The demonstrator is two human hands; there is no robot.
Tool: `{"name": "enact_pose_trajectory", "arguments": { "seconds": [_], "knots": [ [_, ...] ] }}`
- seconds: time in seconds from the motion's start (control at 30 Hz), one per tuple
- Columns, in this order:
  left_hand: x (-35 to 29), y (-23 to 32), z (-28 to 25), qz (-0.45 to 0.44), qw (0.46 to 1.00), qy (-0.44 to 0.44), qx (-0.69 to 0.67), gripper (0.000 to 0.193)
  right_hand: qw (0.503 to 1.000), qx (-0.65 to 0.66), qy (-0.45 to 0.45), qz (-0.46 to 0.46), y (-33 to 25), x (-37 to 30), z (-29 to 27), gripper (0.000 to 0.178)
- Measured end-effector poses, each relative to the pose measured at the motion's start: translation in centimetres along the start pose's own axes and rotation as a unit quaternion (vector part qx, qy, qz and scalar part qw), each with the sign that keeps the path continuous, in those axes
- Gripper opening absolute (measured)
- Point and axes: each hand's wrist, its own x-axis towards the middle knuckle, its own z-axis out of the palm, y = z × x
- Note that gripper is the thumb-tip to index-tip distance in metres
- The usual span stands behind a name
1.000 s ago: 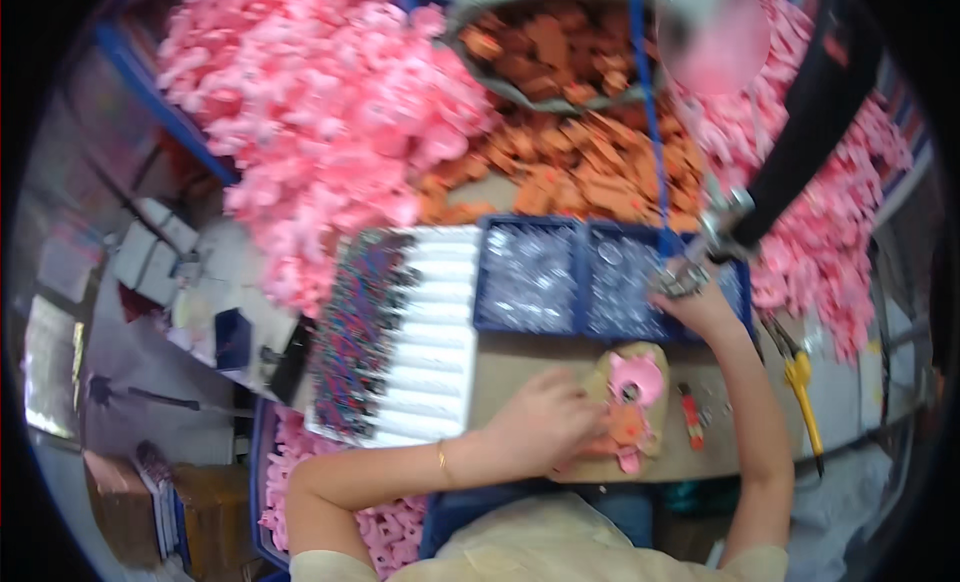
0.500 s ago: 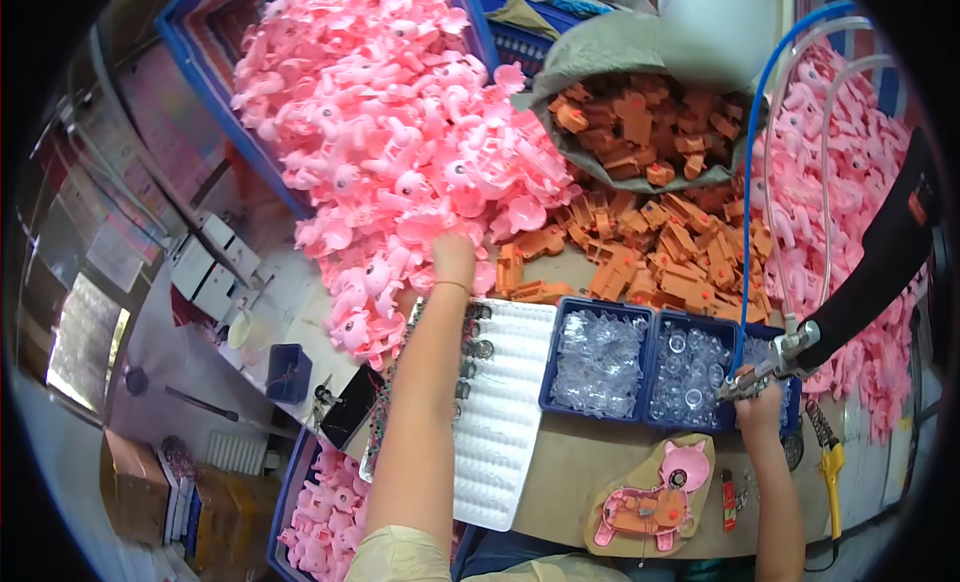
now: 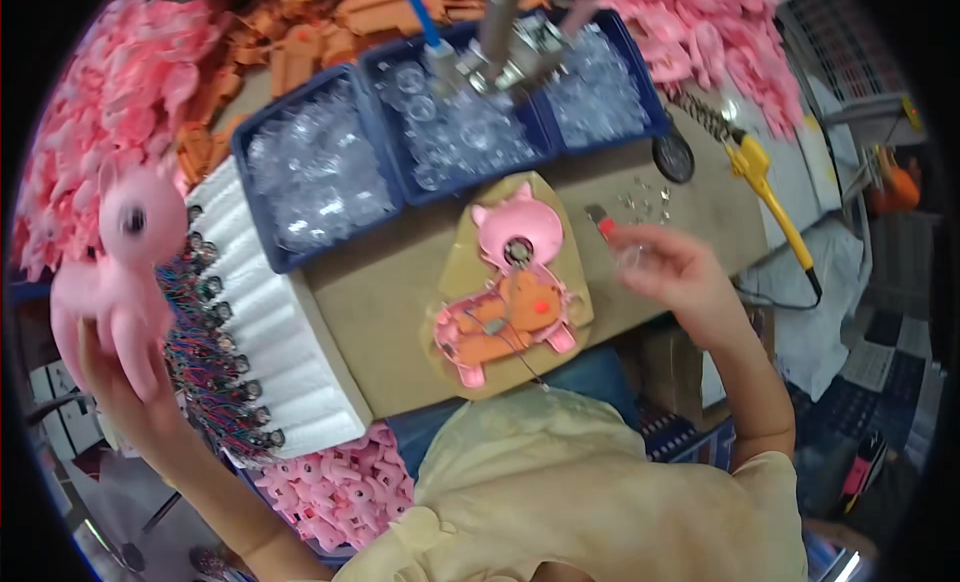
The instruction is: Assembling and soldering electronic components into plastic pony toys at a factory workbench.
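Note:
On the far left, my left hand [image 3: 130,397] grips a pink plastic animal toy shell [image 3: 115,302] by its legs, the eye side showing. My right hand [image 3: 685,272], right of centre, pinches a small clear plastic piece [image 3: 632,260] between its fingertips. Between my hands an opened pink toy shell [image 3: 515,227] lies in a tan holder [image 3: 470,207]. An orange plastic box part [image 3: 490,317] sits in its body, with thin wires across it and a round dark part in the head. Just beyond my right fingertips is a small red and dark object [image 3: 602,222].
Blue bins [image 3: 398,207] of clear plastic parts line the far side, beneath a metal tool [image 3: 510,67] with a blue hose. At left stands a white ridged tray [image 3: 300,367] beside bundled wired parts [image 3: 215,372]. A yellow-handled soldering iron [image 3: 770,192] lies right. Pink shells [image 3: 130,92] are heaped far left.
The view has shifted and turned. My left hand has come away from the pink heap with a toy shell. My right hand has left the bins and now holds a clear piece.

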Motion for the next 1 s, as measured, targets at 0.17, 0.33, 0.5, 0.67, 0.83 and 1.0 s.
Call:
{"name": "enact_pose_trajectory", "arguments": {
  "seconds": [0.17,0.33,0.5,0.67,0.83,1.0],
  "knots": [
    [-10.8,-1.0,5.6,-0.222,0.933,0.036,-0.281,0.04,0.998,0.011,-0.008,0.059,1.6,-4.3,1.5,0.027],
    [-15.7,-1.1,12.8,-0.32,0.87,-0.068,-0.369,0.043,0.812,-0.526,0.033,-0.252,3.1,-3.4,3.2,0.026],
    [-16.8,-0.6,14.9,-0.328,0.885,-0.09,-0.318,0.047,0.773,-0.588,-0.023,-0.236,2.2,-2.6,3.0,0.037],
    [-16.5,0.7,16.9,-0.315,0.904,-0.202,-0.206,0.047,0.953,0.225,-0.158,-0.125,-0.2,-0.3,3.4,0.067],
    [-13.8,4.0,15.3,-0.257,0.885,-0.37,0.118,0.026,0.955,0.232,-0.13,-0.13,-2.9,1.3,2.8,0.049],
    [-14.4,8.9,13.8,0.39,0.707,-0.237,0.541,0.038,0.971,0.148,-0.178,-0.058,-5.0,0.2,4.6,0.065]
  ]
}}
